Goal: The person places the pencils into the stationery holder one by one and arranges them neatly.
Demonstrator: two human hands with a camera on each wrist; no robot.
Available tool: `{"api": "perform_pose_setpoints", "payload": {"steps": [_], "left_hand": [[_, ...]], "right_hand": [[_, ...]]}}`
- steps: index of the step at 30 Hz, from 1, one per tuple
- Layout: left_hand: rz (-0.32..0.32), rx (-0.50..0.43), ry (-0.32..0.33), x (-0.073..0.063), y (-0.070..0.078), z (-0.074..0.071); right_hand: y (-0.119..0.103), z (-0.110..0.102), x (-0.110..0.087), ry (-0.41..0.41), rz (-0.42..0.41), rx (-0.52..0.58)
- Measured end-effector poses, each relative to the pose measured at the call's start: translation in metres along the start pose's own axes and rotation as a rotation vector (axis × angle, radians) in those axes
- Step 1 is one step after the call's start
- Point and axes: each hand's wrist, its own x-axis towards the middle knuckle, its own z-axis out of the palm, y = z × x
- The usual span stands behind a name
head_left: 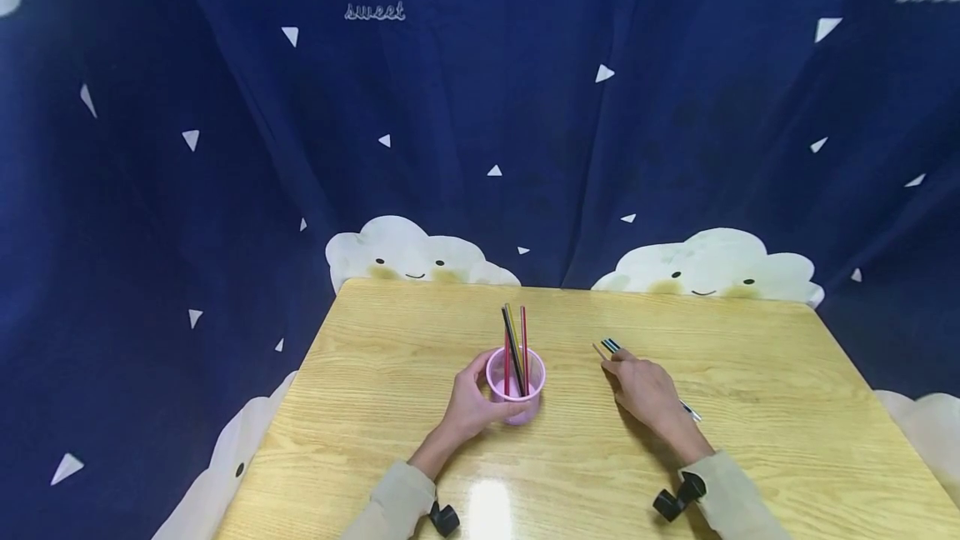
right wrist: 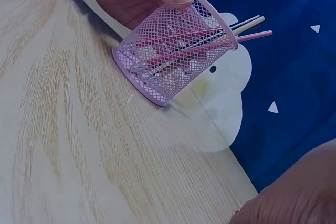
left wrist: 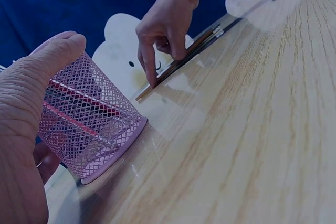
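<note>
My left hand (head_left: 472, 408) grips a pink mesh pencil cup (head_left: 528, 412) that stands on the table, thumb and fingers wrapped about its side. Several pencils (head_left: 523, 327), red, black and yellow, lean inside it. To the right, my right hand (head_left: 647, 392) reaches down to the tabletop. Between its thumb and fingers it pinches a brownish pencil (left wrist: 143, 95), whose end sticks out past the fingertips. Several dark pencils (head_left: 611, 345) lie beside and partly under that hand, their far ends (head_left: 692, 412) showing past the wrist. In the right wrist view only part of the right hand (right wrist: 299, 192) appears.
A light wooden table (head_left: 375, 357) carries everything. Behind it hangs a dark blue curtain (head_left: 465, 107) with white triangles and smiling clouds, meeting the table's back edge. Each wrist bears a black camera mount (head_left: 678, 497).
</note>
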Motion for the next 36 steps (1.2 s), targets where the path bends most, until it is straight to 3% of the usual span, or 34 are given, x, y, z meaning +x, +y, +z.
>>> {"api": "perform_pose_setpoints", "payload": {"steps": [5,9,21,31,36], "left_hand": [[-0.01,0.007,0.002,-0.001,0.0,0.0],[-0.013,0.009,0.009,0.0,0.001,0.001],[-0.002,0.015,0.012,0.001,0.002,0.001],[-0.003,0.045,0.011,0.001,0.001,0.0],[0.007,0.041,0.015,0.001,-0.001,0.0]], "right_hand": [[0.001,0.001,0.0,-0.032,0.049,0.088],[0.003,0.002,-0.001,-0.006,0.06,0.172],[0.008,0.005,-0.004,0.318,0.027,0.37],[0.005,-0.003,-0.001,0.436,-0.037,0.493],[-0.001,-0.009,0.004,0.533,-0.085,0.515]]}}
